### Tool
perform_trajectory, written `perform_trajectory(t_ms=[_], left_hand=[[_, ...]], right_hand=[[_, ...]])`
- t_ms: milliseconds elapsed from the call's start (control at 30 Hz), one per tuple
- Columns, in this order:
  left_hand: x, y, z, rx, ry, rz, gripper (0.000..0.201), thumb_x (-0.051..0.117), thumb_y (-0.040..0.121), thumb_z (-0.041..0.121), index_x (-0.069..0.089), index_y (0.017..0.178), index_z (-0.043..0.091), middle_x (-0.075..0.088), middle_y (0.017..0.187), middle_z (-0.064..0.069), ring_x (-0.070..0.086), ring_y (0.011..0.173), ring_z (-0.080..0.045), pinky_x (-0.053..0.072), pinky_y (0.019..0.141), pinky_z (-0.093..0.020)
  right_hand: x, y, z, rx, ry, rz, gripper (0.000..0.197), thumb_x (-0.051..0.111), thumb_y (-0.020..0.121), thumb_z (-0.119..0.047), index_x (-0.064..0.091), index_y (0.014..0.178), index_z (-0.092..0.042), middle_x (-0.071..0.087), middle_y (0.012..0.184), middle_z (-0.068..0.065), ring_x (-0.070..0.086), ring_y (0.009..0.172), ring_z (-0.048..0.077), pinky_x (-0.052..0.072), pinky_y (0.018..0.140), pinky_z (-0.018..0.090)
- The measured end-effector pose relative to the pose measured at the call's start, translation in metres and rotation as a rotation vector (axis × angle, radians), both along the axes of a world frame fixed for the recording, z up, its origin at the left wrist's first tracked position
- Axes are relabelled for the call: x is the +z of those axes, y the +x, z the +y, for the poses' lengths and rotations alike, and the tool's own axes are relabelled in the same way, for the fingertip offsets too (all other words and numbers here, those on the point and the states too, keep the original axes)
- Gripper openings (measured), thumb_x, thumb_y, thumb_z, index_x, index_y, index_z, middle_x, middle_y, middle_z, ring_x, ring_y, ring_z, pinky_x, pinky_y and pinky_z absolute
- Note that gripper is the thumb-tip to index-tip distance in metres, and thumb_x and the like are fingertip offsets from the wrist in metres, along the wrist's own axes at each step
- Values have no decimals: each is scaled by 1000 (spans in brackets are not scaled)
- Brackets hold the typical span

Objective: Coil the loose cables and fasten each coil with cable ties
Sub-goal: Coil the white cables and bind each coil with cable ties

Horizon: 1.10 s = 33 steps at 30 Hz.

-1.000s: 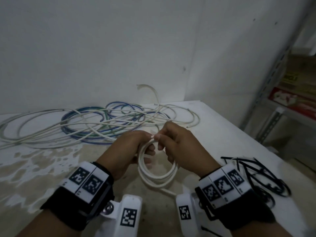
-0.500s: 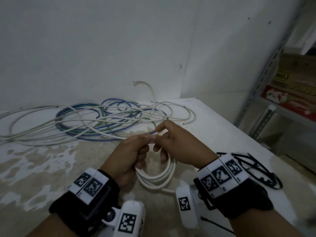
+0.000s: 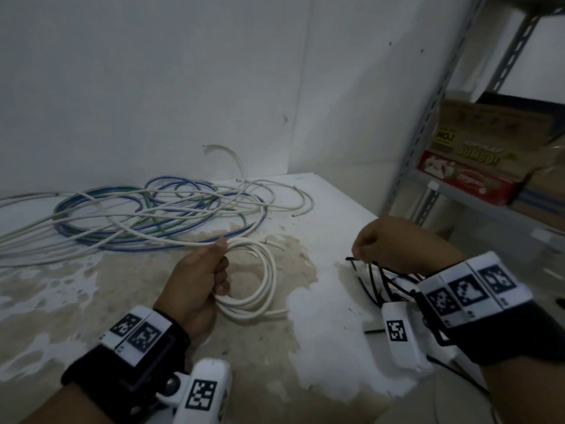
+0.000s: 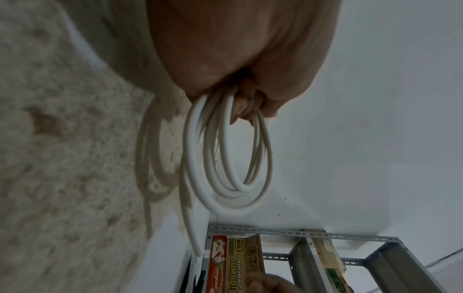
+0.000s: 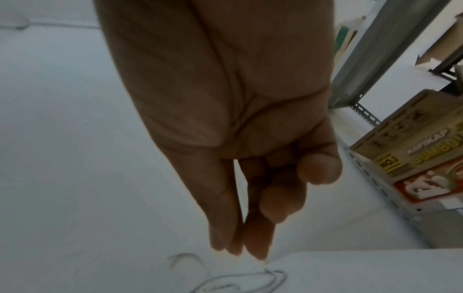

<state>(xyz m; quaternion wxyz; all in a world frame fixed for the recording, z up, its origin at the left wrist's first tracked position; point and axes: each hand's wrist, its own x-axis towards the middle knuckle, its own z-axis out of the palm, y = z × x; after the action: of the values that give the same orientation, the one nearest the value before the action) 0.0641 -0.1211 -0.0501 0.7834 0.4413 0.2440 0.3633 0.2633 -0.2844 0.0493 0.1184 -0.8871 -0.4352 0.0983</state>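
From the head view, the left hand (image 3: 198,280) grips a small coil of white round cable (image 3: 260,289), fingers curled round the loops on the coil's left side, while the rest of the coil lies on the stained white surface (image 3: 321,347). The right hand (image 3: 394,246) is well apart to the right, over a heap of thin black plastic cable ties (image 3: 376,280) at the near right of the surface; its fingertips are bunched together at the end of one tie, though whether they pinch it cannot be told. At the far left lies a loose tangle of white, blue and green cables (image 3: 146,215) against the white wall. A grey metal shelf rack (image 3: 428,123) with cardboard boxes (image 3: 477,148) stands to the right.

In the left wrist view, the left hand (image 4: 240,59) is closed round the white coil (image 4: 225,168), whose loops hang from the fingers (image 4: 246,103), with one cut end trailing lower.

In the right wrist view, the right hand (image 5: 238,119) shows thumb and fingers (image 5: 258,237) drawn narrowly together, pointing down toward the surface (image 5: 375,273); nothing held between them is visible here.
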Motion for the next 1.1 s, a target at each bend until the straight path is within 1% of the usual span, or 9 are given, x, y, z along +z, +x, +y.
perform_trajectory(t_ms=[167,267,400,567,633,733,833,1000,1100], left_hand=[[-3,-1,-1,-4,-15,-25,30,43,100,17,38,70,20,19,51,10,18,37,-3,21,33,-15],[-3,-2,0,2,-28,-26,29,42,100,18,38,71,19,20,51,10,19,37,-3,23,31,-15],[-4,-3,1,9,-33,-37,26,42,100,18,40,75,20,20,52,10,19,37,-3,24,31,-15],[-4,-3,-2,24,-22,-22,27,41,100,17,46,74,18,21,53,8,19,37,-3,23,32,-15],[-3,-3,-2,36,-24,-26,25,41,100,17,47,76,18,24,49,9,20,36,-2,23,32,-15],[-4,-2,0,43,-25,-30,24,41,100,16,44,77,20,26,47,11,20,35,-2,22,33,-15],[-4,-4,2,52,-31,-35,24,39,101,15,44,78,19,27,46,11,20,34,-2,22,33,-15],[-3,-4,6,109,-46,-55,25,38,101,13,47,77,18,29,46,10,22,34,-3,22,34,-14],[-3,-8,13,167,-61,-65,25,38,101,13,46,78,17,31,47,8,23,34,-4,24,35,-15]], right_hand=[[-16,6,-3,-63,-447,-151,32,64,87,-30,68,107,-5,65,97,4,53,78,13,36,49,18],[-23,7,-3,-94,-518,-191,40,72,78,-42,65,98,-8,50,71,-5,50,69,12,33,47,20],[-33,5,-2,-60,-582,-251,38,75,74,-44,65,93,-12,48,67,-7,53,77,14,41,65,23],[-40,5,-1,-25,-632,-256,26,72,79,-29,65,94,-9,48,70,-4,51,77,14,41,68,22],[-35,4,-2,-35,-605,-270,14,64,83,-21,57,77,-11,45,67,-3,48,68,13,37,59,21],[-18,1,1,-70,-542,-274,30,62,83,-23,47,59,-13,46,62,-3,43,54,9,32,45,19],[5,-3,4,-59,-466,-244,34,60,85,-30,49,60,-11,50,65,-1,46,57,11,35,50,22],[29,-20,13,9,-182,-243,31,56,86,-29,67,89,-1,65,88,10,59,76,21,40,61,25],[33,-37,28,116,66,-238,28,57,86,-26,64,79,0,65,81,13,57,71,21,37,55,23]])
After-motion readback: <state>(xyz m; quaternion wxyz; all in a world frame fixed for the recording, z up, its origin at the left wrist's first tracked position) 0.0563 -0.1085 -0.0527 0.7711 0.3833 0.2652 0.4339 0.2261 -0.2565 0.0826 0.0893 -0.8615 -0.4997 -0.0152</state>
